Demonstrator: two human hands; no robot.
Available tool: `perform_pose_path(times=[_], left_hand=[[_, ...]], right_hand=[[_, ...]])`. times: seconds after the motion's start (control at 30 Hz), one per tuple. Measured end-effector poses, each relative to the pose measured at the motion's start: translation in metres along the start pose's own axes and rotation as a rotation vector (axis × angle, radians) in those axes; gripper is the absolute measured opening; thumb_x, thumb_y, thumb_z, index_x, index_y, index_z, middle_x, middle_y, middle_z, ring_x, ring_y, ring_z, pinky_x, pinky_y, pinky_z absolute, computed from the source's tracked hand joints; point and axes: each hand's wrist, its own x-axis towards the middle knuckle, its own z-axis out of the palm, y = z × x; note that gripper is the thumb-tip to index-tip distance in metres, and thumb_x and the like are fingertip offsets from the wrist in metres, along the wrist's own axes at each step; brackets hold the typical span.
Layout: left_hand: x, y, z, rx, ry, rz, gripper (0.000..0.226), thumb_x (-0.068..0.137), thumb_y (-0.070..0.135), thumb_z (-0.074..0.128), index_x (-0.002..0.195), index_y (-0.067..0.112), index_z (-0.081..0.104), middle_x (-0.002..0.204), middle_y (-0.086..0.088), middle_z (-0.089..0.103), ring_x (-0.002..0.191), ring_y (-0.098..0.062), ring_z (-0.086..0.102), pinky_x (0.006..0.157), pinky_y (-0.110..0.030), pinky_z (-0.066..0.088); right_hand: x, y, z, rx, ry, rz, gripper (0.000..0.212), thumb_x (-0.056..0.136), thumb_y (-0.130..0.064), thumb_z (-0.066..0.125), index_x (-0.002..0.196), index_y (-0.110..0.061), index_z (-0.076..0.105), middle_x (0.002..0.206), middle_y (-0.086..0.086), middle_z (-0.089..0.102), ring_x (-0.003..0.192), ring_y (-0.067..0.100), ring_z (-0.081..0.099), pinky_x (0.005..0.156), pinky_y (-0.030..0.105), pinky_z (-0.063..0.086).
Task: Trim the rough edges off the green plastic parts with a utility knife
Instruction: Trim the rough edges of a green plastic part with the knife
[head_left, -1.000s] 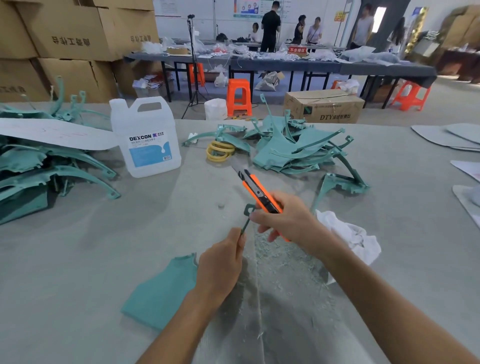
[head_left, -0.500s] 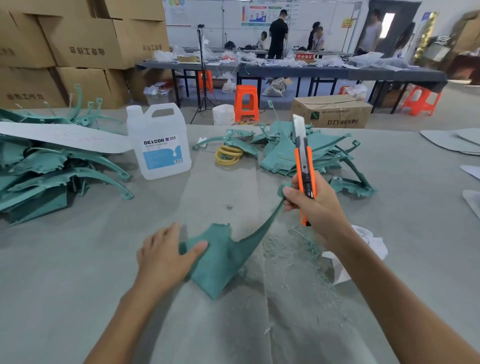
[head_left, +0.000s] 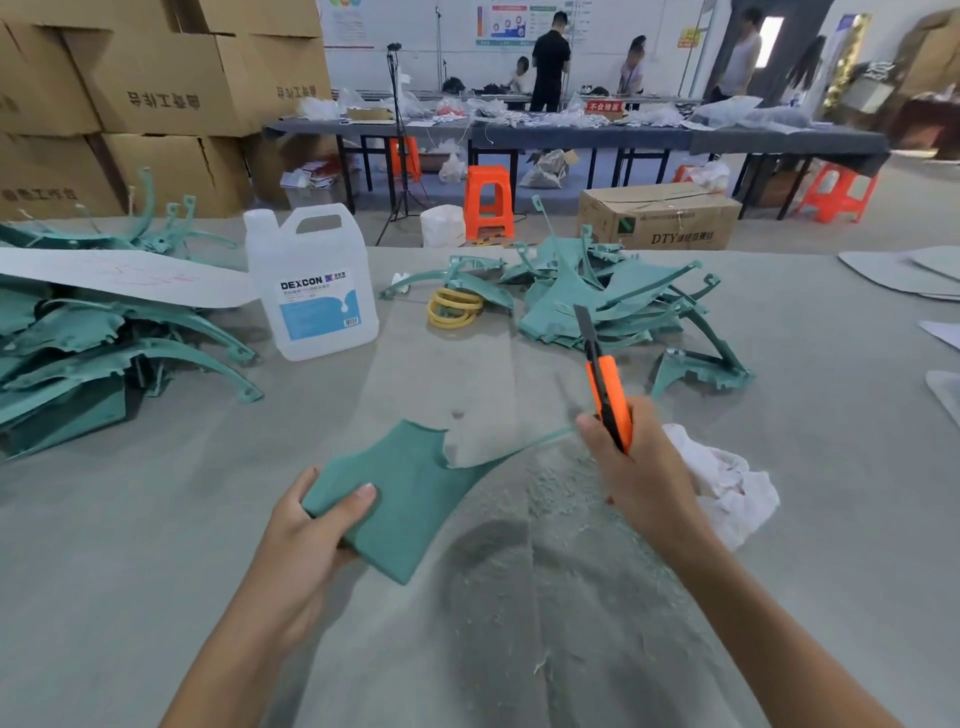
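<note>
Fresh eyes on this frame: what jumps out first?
The orange utility knife, blade up, gripped in the right hand at centre right. The left hand holds a green plastic part at centre. A heap of green parts lies far left, another heap behind the knife, a white DEXCON jug between them.

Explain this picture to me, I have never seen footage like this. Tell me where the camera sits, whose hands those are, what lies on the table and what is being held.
There is no machine here. These are a person's two bare hands, filmed by one wide-angle camera worn on the head, looking forward and down. The left hand grips a green plastic part by its broad end. The right hand holds an orange utility knife, blade out and pointing up and away. On the grey table lie a pile of green parts at the left, another pile behind the knife, a white jug, yellow rings, a crumpled white cloth and pale shavings near the hands.
</note>
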Motion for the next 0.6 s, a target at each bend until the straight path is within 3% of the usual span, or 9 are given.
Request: perform_pose_path(times=[0.13, 0.23, 0.33, 0.4, 0.5, 0.6], left_hand=[[-0.011, -0.003, 0.001, 0.004, 0.043, 0.044, 0.028, 0.095, 0.002, 0.062, 0.116, 0.02, 0.066, 0.103, -0.008, 0.075, 0.087, -0.019, 0.071, 0.081, -0.045, 0.056], [-0.014, -0.012, 0.007, -0.017, 0.08, 0.009, 0.037, 0.095, 0.001, 0.061, 0.12, 0.027, 0.067, 0.103, -0.001, 0.077, 0.087, -0.016, 0.07, 0.081, -0.041, 0.052], [-0.013, -0.02, 0.012, -0.009, 0.104, 0.014, 0.039, 0.094, -0.001, 0.061, 0.117, 0.029, 0.068, 0.099, -0.001, 0.077, 0.079, -0.013, 0.071, 0.07, -0.037, 0.056], [-0.014, -0.023, 0.012, -0.024, 0.109, 0.03, 0.038, 0.094, -0.002, 0.061, 0.115, 0.029, 0.069, 0.097, -0.002, 0.078, 0.076, -0.012, 0.073, 0.059, -0.032, 0.058], [-0.016, -0.025, 0.011, -0.017, 0.111, 0.039, 0.039, 0.093, -0.003, 0.061, 0.114, 0.029, 0.07, 0.097, -0.003, 0.078, 0.077, -0.014, 0.074, 0.056, -0.029, 0.057], [-0.017, -0.027, 0.01, 0.023, 0.098, 0.051, 0.04, 0.093, -0.003, 0.062, 0.113, 0.03, 0.07, 0.097, -0.003, 0.078, 0.079, -0.015, 0.074, 0.057, -0.028, 0.056]], right_hand=[[-0.022, 0.007, 0.004, -0.168, 0.075, -0.064, 0.028, 0.098, -0.056, 0.049, 0.081, -0.034, 0.042, 0.078, -0.009, 0.051, 0.068, 0.003, 0.052, 0.055, 0.025, 0.035], [-0.041, 0.001, 0.017, -0.299, -0.231, -0.059, 0.027, 0.098, -0.061, 0.045, 0.095, -0.034, 0.048, 0.067, -0.005, 0.06, 0.058, 0.008, 0.058, 0.053, 0.032, 0.042], [-0.057, -0.005, 0.032, -0.486, -0.397, -0.182, 0.033, 0.1, -0.061, 0.041, 0.121, -0.036, 0.047, 0.085, -0.002, 0.068, 0.08, 0.028, 0.065, 0.068, 0.039, 0.049], [-0.059, -0.005, 0.037, -0.527, -0.44, -0.203, 0.036, 0.101, -0.06, 0.039, 0.128, -0.038, 0.046, 0.095, -0.003, 0.07, 0.09, 0.03, 0.065, 0.069, 0.037, 0.045], [-0.057, -0.005, 0.039, -0.565, -0.465, -0.203, 0.038, 0.101, -0.061, 0.038, 0.133, -0.041, 0.046, 0.099, -0.003, 0.071, 0.094, 0.031, 0.066, 0.073, 0.038, 0.049], [-0.035, 0.004, 0.03, -0.623, -0.379, -0.166, 0.04, 0.102, -0.059, 0.038, 0.139, -0.045, 0.046, 0.107, 0.0, 0.073, 0.099, 0.033, 0.068, 0.079, 0.04, 0.052]])
